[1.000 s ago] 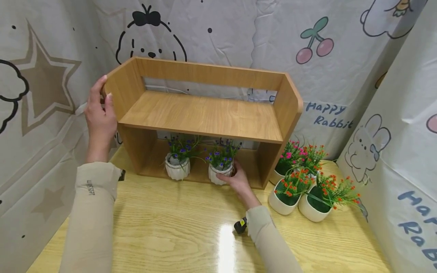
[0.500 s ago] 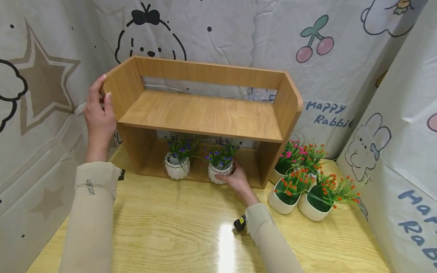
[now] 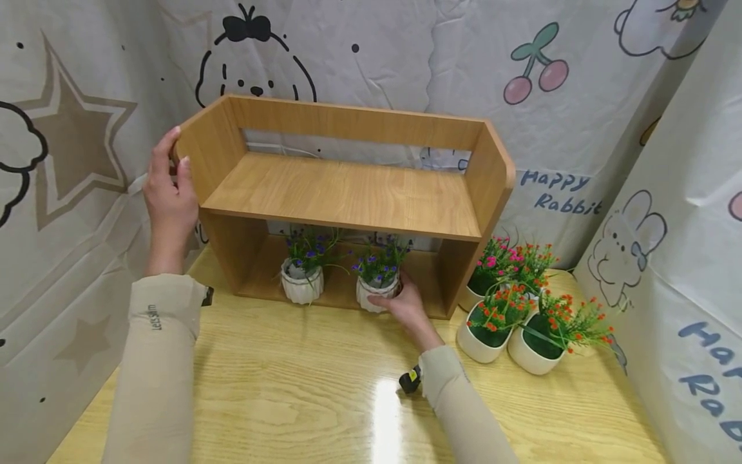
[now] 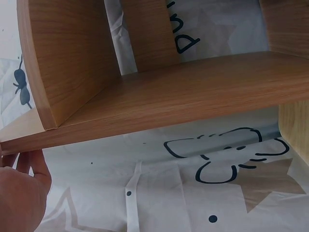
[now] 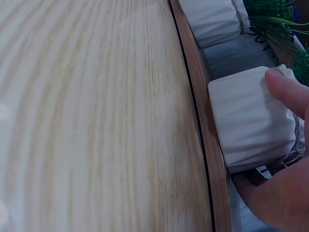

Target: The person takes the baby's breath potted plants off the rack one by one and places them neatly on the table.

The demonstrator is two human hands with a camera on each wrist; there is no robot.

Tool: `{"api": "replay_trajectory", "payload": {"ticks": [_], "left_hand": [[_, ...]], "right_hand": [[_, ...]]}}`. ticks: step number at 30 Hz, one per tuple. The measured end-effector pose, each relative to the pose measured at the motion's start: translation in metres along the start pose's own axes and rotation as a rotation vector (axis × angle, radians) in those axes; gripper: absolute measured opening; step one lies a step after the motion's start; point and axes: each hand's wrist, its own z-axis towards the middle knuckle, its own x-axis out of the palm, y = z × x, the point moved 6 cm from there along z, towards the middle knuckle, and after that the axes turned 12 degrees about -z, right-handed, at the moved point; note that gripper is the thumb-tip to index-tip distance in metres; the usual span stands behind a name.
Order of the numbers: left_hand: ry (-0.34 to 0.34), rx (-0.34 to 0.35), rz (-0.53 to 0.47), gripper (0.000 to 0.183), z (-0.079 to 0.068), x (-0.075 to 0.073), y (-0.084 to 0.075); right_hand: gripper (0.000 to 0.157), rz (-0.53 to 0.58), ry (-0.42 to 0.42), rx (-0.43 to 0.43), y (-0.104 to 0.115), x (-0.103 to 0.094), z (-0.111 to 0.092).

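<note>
In the head view my left hand rests against the outer left side of the wooden shelf, fingertips at its upper edge. The left wrist view shows the fingers touching the outside of the side panel. My right hand holds a white ribbed flowerpot with purple-blue flowers, upright on the shelf's lower board. The right thumb presses the pot near its twine-tied rim; the fingers go round the other side, partly hidden. A matching potted plant stands to its left, apart from it.
Several smooth white pots with orange and pink flowers stand on the wooden table right of the shelf, close to its right panel. Printed fabric hangs behind and at both sides.
The held pot and my right hand stay almost in place, with at most a tiny shift. The left hand keeps its place on the shelf side.
</note>
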Motion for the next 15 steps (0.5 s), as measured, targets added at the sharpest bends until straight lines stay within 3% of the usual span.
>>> {"api": "replay_trajectory", "payload": {"ticks": [15], "left_hand": [[0.005, 0.0, 0.008, 0.044, 0.0, -0.002, -0.002]], "right_hand": [[0.094, -0.02, -0.004, -0.029, 0.008, -0.015, -0.019]]}}
